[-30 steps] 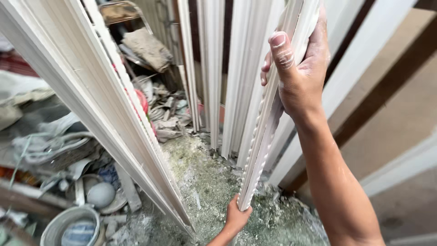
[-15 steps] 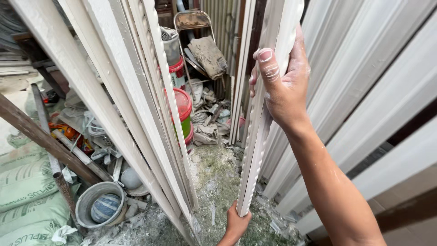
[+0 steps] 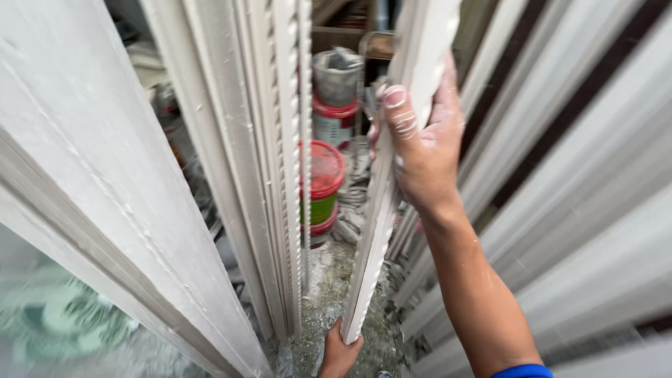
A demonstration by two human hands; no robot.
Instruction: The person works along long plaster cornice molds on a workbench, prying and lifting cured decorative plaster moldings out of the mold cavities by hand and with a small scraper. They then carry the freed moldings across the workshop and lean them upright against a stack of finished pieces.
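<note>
Gripping the white moulding strip (image 3: 381, 210) at frame centre, my right hand (image 3: 420, 150) clasps it high and my left hand (image 3: 341, 353) cups its bottom end.

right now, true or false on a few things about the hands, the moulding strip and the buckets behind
1. The right hand grips the white moulding strip near its top. True.
2. The left hand is at the strip's lower end. True.
3. The strip lies flat on the ground. False: it stands nearly upright.
4. The bucket lid behind is blue. False: it is red.
5. The right hand wears a glove. False: it is bare, dusted white.
</note>
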